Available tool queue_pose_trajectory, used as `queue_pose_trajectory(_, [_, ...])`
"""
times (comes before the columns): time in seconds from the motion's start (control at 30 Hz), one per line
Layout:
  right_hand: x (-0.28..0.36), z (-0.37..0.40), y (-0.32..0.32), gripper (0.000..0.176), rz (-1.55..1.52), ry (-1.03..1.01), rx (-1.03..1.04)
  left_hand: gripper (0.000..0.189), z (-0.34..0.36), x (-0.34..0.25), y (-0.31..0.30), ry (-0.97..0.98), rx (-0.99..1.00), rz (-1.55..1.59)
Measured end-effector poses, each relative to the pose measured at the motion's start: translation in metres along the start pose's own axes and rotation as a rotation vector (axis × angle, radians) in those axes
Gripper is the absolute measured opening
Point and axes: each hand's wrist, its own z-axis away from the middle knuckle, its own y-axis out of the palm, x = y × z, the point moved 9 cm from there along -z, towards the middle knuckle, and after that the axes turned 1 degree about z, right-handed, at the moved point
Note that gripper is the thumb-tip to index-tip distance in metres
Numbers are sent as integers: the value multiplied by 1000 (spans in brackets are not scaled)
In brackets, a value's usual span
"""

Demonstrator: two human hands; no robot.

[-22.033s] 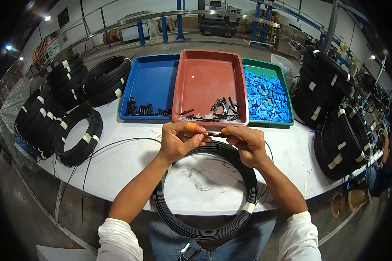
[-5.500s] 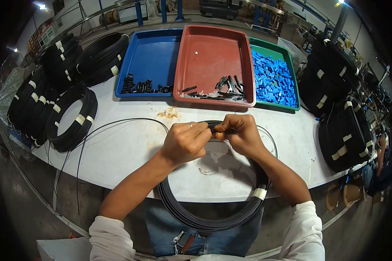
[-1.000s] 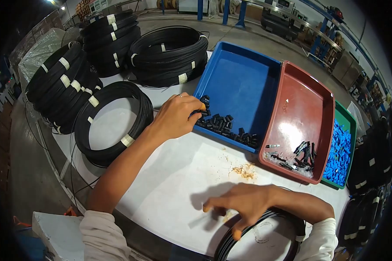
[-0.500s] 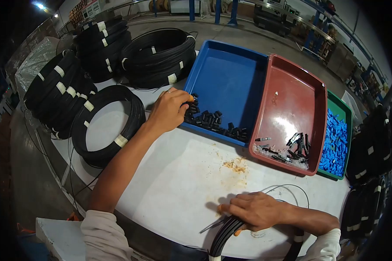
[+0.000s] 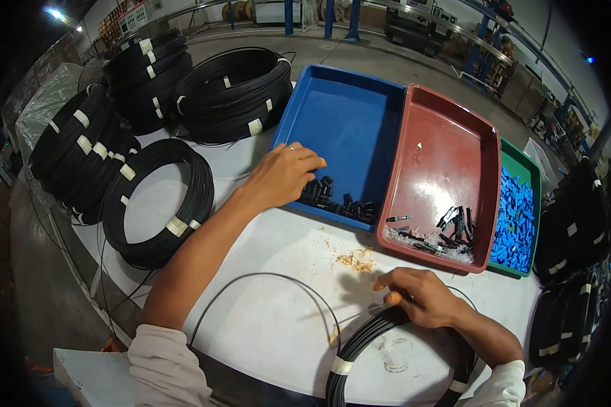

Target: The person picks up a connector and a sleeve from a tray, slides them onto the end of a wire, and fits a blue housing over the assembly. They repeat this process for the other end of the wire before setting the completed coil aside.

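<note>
My left hand is over the near left corner of a blue tray. Its fingers curl close together beside a pile of small black parts; whatever they hold is hidden. Orange covers show on fingertips of both hands. At the near right, my right hand pinches the thin cable end between thumb and finger. Below this hand lies a coil of black cable, bound with pale tape. A loose loop of black cable arches over the white table on the coil's left.
A red tray holds black pieces and clear bits; a green tray holds many blue pieces. Taped black coils stand on the left, others at the right edge. Yellowish crumbs lie on the white table.
My right hand has lifted off the coil and moved up, now pinching a cable end. A cable loop has sprung up to the left. My left hand has shifted slightly right and down.
</note>
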Motion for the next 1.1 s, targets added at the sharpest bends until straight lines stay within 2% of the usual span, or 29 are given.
queue_pose_trajectory(0.1, [29, -13, -8, 27, 175, -322, -103, 23, -5, -18, 10, 49, 73, 83])
queue_pose_trajectory(0.2, [33, -19, 0, 26, 107, -398, -76, 22, -9, -17, 18, 31, 70, 91])
queue_pose_trajectory(0.27, [42, -18, -1, 28, 213, -418, -57, 20, -11, -14, 23, 60, 70, 115])
queue_pose_trajectory(0.33, [40, -14, 8, 28, 169, -404, 71, 18, -15, -12, 24, 60, 80, 144])
queue_pose_trajectory(0.4, [44, -13, 6, 27, 185, -428, 33, 17, -18, -17, 23, 65, 90, 177])
queue_pose_trajectory(0.47, [43, -12, 5, 23, 239, -494, -23, 15, -22, -18, 25, -19, 160, 144])
queue_pose_trajectory(0.6, [23, -14, 2, 34, 300, -336, -58, 15, -28, -25, 25, 13, 213, 103])
queue_pose_trajectory(0.67, [9, -5, -6, 50, 399, -210, -96, 19, -29, -37, 11, 38, 111, 158])
queue_pose_trajectory(0.8, [-8, 32, -27, 49, 439, -100, -200, 25, -32, -72, -4, 24, 44, 352])
queue_pose_trajectory(0.87, [-15, 48, -40, 45, 409, -49, -241, 29, -30, -89, -9, -159, 63, 486])
queue_pose_trajectory(0.93, [-23, 64, -50, 45, 398, -56, -323, 25, -24, -103, 7, -176, 43, 581])
queue_pose_trajectory(1.0, [-31, 81, -58, 44, 381, -45, -409, 23, -18, -122, 16, -198, -93, 1045])
queue_pose_trajectory(1.03, [-31, 89, -61, 41, 366, -100, -469, 19, -15, -139, 16, -170, -161, 1156])
queue_pose_trajectory(1.07, [-35, 98, -63, 35, 342, -85, -497, 19, -11, -153, 23, -165, -154, 1161])
queue_pose_trajectory(1.1, [-39, 105, -64, 32, 358, -26, -514, 20, -7, -159, 34, -233, -160, 1321])
